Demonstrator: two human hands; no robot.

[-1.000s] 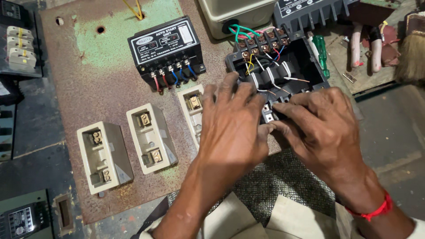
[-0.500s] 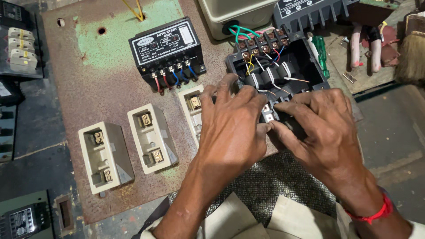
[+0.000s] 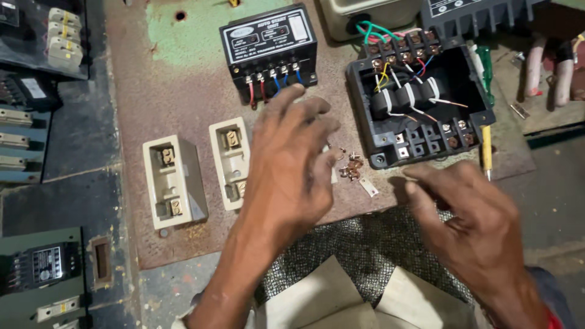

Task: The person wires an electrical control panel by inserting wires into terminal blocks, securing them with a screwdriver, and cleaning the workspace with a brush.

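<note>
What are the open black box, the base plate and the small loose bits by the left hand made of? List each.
Open black box: apparently moulded plastic, matte. Base plate: looks like rusty steel, with patchy green paint. Small loose bits: seemingly copper or brass, reddish shine.

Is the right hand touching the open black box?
Apart. In the head view, the right hand sits below the open black box, with a strip of rusty plate visible between fingertips and box.

A rusted metal panel (image 3: 183, 109) with flaking green paint is laid on a dark, worn bench (image 3: 73, 201). Grey mesh (image 3: 365, 250) is spread below it. Even, dull light is cast.
</note>
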